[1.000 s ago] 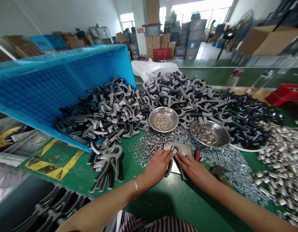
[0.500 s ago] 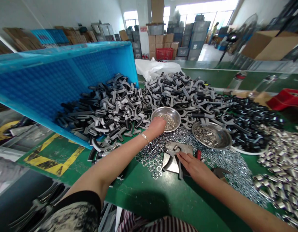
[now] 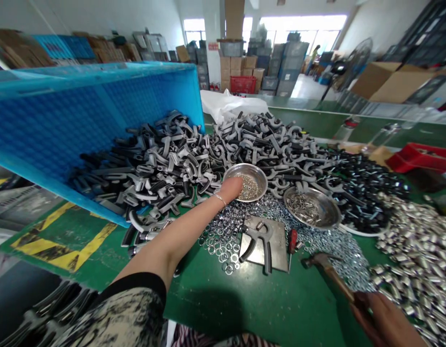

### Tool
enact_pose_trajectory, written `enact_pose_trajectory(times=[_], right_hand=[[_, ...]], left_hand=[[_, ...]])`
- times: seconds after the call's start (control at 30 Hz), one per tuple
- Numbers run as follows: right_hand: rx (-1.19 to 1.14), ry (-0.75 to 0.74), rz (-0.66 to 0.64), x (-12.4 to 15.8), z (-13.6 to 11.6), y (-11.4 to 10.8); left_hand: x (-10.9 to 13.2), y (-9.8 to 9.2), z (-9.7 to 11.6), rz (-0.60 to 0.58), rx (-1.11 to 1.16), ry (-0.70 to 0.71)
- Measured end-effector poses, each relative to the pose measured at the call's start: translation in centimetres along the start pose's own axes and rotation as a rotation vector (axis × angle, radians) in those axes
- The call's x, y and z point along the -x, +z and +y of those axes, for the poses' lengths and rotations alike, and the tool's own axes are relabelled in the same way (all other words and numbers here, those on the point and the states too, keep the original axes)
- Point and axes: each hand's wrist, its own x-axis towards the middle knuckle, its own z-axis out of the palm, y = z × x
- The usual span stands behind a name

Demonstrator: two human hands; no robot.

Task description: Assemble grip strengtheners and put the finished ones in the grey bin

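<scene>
My left hand (image 3: 233, 188) reaches into a steel bowl (image 3: 259, 176) of small brass-coloured rings; its fingertips are hidden. My right hand (image 3: 384, 315), at the lower right, is closed round the wooden handle of a hammer (image 3: 338, 279), whose head lies low over the bench beside loose washers. Between the hands, a grey and black hand gripper (image 3: 259, 237) with two spread handles rests on a metal plate (image 3: 278, 255). A small metal piece sits at its top joint. Just right of the plate lies a red-handled screwdriver (image 3: 292, 241).
A blue crate (image 3: 110, 103) on its side spills grey and black handles (image 3: 172, 168). A second steel bowl (image 3: 333, 209) holds small pins. Silvery rings (image 3: 219, 243), black screws (image 3: 363, 183) and metal sleeves (image 3: 414, 241) lie in heaps. A red tray (image 3: 421, 156) stands far right.
My right hand has left the hand gripper on the plate and moved right and down onto the hammer's handle. My left hand stays in the bowl of rings. The view has shifted slightly.
</scene>
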Motion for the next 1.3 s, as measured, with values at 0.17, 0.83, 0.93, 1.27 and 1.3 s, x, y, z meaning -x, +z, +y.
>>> enact_pose_trajectory(times=[0.17, 0.83, 0.93, 1.27, 1.3], right_hand=[[-0.006, 0.026, 0.123, -2.4, -0.9, -1.5], [-0.483, 0.169, -0.3, -11.6, -13.7, -0.9], [-0.443, 0.199, -0.333, -11.5, -13.0, -0.1], [-0.943, 0.699, -0.328, -9.5, -12.9, 1.2], [-0.983, 0.73, -0.301, -8.9, -12.9, 1.5]], left_hand=[[0.0, -0.4, -1.3, 0.076, 0.195, -0.009], [14.2, -3.1, 1.8, 0.081, 0.955, -0.035], [16.2, -2.3, 1.8, 0.053, 0.936, -0.068], [12.3, 2.6, 5.4, -0.039, 0.616, 0.086], [11.6, 3.2, 5.7, -0.013, 0.49, 0.133]])
